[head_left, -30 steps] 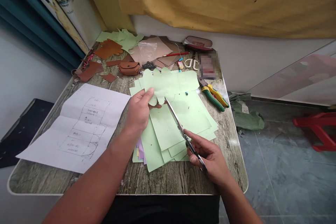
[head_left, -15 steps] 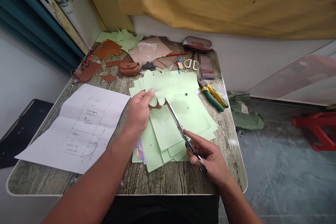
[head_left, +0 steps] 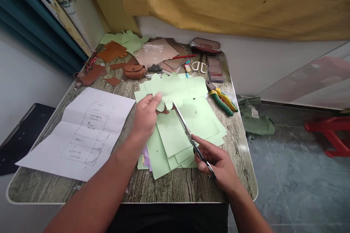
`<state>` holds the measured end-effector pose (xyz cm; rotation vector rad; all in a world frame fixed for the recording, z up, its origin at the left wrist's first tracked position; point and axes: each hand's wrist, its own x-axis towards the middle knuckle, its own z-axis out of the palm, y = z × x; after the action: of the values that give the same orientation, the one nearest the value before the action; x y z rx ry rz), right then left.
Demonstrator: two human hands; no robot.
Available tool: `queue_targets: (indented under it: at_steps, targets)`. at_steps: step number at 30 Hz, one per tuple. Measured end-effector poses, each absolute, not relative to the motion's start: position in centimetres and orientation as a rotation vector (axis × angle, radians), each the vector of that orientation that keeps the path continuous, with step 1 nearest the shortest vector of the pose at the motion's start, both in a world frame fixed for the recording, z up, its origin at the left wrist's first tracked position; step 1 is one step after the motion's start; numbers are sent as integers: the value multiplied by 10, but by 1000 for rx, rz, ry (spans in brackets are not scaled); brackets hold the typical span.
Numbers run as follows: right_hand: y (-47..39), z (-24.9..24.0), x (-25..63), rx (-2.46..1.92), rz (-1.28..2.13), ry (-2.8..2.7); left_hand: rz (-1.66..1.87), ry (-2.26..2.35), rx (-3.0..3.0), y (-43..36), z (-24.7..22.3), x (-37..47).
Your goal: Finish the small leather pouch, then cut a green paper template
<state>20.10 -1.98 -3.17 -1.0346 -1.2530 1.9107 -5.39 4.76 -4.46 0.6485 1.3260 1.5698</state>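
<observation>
My left hand (head_left: pixel 147 113) pinches the left end of a light green paper cutout (head_left: pixel 183 89) with scalloped edges, thumb on top and fingers beneath. In my right hand (head_left: pixel 212 160) is a pair of scissors (head_left: pixel 188 133), the fingers around its handles. The blade tips touch the cutout's lower edge, just right of a rounded lobe. Under both lies a loose stack of green paper sheets (head_left: pixel 177 138). A white sheet with a pencilled pattern drawing (head_left: pixel 87 131) lies to the left of my left hand.
Pliers (head_left: pixel 222 100) with green and yellow handles lie at the right edge. Farther back are a small brown leather pouch (head_left: pixel 134 71), leather scraps (head_left: pixel 112 51), a red pencil (head_left: pixel 183 57) and a zipped case (head_left: pixel 206 44). A red stool (head_left: pixel 332 134) stands on the floor.
The green cutout and my left hand have shifted very slightly to the right. The scissors stay at its lower edge, almost unmoved.
</observation>
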Motion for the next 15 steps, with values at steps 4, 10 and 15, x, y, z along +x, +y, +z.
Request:
queue_targets:
  at_steps: [4,10,15]
  targets:
    - [-20,-32,201,-1044,1901,-1265,1574,1331,642,47,-43,-54]
    - [-22,-34,202,-1037,1909,-1274,1586,1318,633,48,-42,-55]
    - [-21,-32,203,-1059,1923,-1271,1605,1317,630,48,-41,-55]
